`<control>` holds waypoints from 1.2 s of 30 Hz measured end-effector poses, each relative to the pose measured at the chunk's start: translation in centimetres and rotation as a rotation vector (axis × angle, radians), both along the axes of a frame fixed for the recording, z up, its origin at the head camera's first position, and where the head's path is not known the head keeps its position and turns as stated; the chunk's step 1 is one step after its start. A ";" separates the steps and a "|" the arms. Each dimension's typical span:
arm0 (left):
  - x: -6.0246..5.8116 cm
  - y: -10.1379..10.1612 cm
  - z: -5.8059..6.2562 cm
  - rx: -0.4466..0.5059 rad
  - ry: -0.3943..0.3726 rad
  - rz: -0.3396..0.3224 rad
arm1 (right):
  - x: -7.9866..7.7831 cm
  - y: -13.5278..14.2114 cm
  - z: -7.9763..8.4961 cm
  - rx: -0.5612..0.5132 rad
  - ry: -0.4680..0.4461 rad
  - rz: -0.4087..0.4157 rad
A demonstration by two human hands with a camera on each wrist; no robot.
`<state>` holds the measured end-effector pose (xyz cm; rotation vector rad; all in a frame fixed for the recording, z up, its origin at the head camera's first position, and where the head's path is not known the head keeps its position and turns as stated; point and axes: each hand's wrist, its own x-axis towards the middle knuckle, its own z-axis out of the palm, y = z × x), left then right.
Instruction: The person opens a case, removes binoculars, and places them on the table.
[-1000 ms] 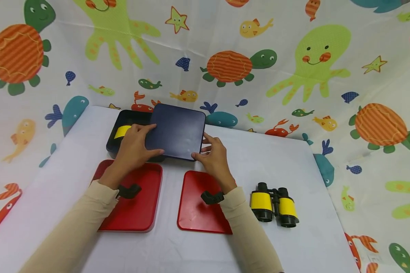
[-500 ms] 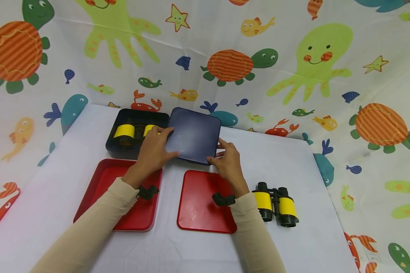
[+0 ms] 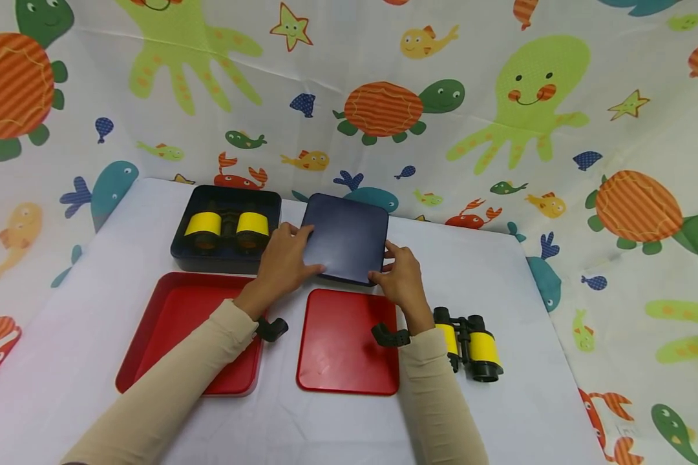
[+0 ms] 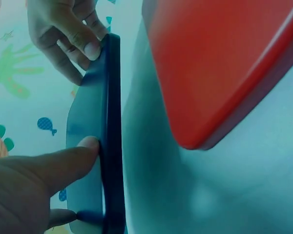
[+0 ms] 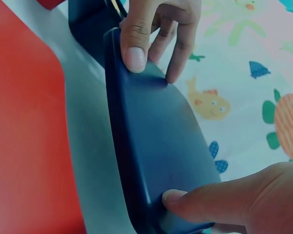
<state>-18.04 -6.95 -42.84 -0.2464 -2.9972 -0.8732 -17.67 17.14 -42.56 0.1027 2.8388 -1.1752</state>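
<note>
Both hands hold a dark blue square lid [image 3: 346,237] just right of the dark blue box. My left hand [image 3: 285,261] grips its left side, thumb at the near left corner and fingers along the left edge. At the right side, my right hand [image 3: 405,276] has its thumb on the near right corner and fingers by the right edge. The right wrist view shows the thumb [image 5: 185,199] pressed on the lid's top face. In the dark blue box [image 3: 212,263] lies a pair of yellow and black binoculars [image 3: 253,223].
A red open box [image 3: 174,323] stands at the near left, partly under the left sleeve. A red lid [image 3: 346,349] lies flat in front of the hands. More yellow and black binoculars [image 3: 484,349] rest beside the right forearm. A sea-animal cloth [image 3: 326,58] hangs behind the table.
Both hands have moved the dark blue lid rightward and slightly nearer, off the dark blue box. The binoculars inside that box have come into full view.
</note>
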 end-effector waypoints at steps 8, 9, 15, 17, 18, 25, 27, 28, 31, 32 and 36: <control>-0.7 1.2 -0.7 -0.074 -0.020 -0.021 | -0.5 0.6 -0.8 0.021 0.003 -0.020; -0.8 1.3 -0.8 -0.083 -0.021 -0.023 | -0.6 0.6 -0.9 0.024 0.003 -0.025; -1.2 1.8 -1.3 -0.138 -0.021 -0.031 | -0.9 0.5 -1.7 0.063 0.014 -0.044; -1.3 1.9 -1.4 -0.150 -0.018 -0.029 | -1.0 0.4 -2.0 0.080 0.014 -0.045; -1.3 2.0 -1.4 -0.155 -0.016 -0.029 | -1.0 0.4 -2.1 0.089 0.015 -0.045; -1.4 2.2 -2.0 -0.172 -0.022 -0.030 | -1.2 0.0 -2.8 0.124 0.007 -0.054; -1.5 2.3 -2.2 -0.181 -0.020 -0.035 | -1.2 -0.1 -2.9 0.134 0.006 -0.057; -1.5 2.3 -2.2 -0.185 -0.019 -0.038 | -1.2 -0.1 -2.9 0.143 0.005 -0.056; -1.6 2.4 -2.4 -0.195 -0.020 -0.041 | -1.4 -0.1 -3.1 0.173 0.007 -0.052; -1.7 2.4 -2.4 -0.196 -0.021 -0.041 | -1.4 -0.1 -3.1 0.182 0.008 -0.050; -1.8 2.3 -2.5 -0.203 -0.030 -0.045 | -1.5 -0.2 -3.2 0.218 0.010 -0.039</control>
